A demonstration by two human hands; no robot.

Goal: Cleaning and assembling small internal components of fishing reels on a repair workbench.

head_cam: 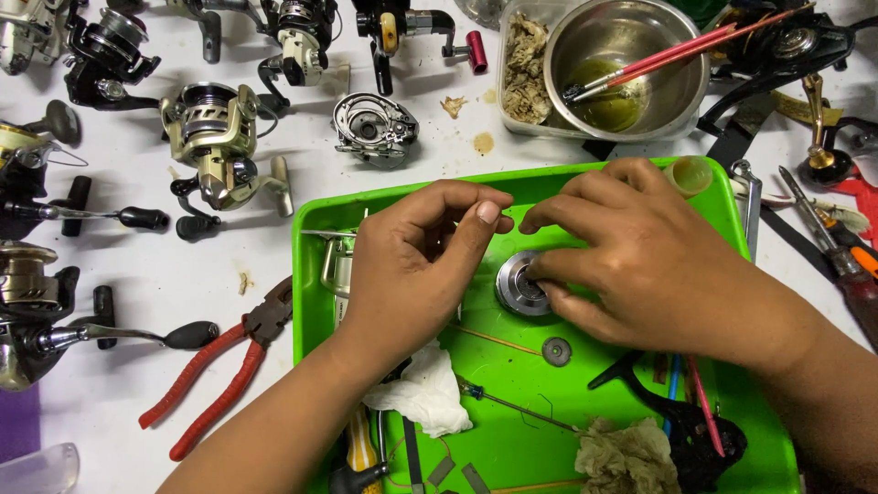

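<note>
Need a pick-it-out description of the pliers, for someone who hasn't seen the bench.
Start at the green tray in the middle of the white table. Just off its left edge, beside the left hand, lie the pliers, jaws toward the tray. Their long red handles set them apart from the black and silver fishing reels nearby.

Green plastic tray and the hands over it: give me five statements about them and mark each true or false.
1. The right hand touches a round silver metal part on the green plastic tray. True.
2. The red-handled pliers lie inside the tray. False: they lie on the white table, left of it.
3. The round steel bowl holds red-handled brushes. True.
4. The left hand grips the pliers. False: it is over the tray, fingers curled, away from them.
5. A crumpled white tissue lies on the tray. True.
</note>
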